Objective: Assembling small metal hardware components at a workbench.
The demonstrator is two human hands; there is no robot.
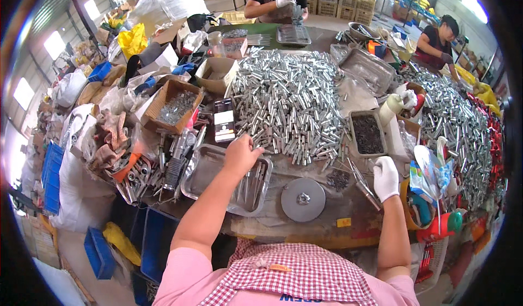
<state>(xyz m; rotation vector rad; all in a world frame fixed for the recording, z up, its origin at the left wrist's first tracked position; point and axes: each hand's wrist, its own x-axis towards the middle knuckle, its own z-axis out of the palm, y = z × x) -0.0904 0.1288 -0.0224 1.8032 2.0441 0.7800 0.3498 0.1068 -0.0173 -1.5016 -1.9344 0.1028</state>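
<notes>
Now, right of the round grey metal disc (303, 199), a tapered silver metal tool (364, 187) slants tip-away beside the nearer white-gloved right hand (386, 179), loosely curled, contact unclear, while the bare left hand (242, 156) bunches, grip hidden.

A pink short-sleeved shirt (184, 273) shows around a red-and-white checked apron (321, 273); a white glove (387, 185) covers the right hand (385, 176).

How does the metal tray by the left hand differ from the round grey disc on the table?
The tray is roughly rectangular with a raised rim; the disc is round and looks flat. The tray holds several thin pieces; the disc has one small shiny part at its centre. The left forearm crosses over the tray, while the disc is uncovered. Both are greyish.
</notes>
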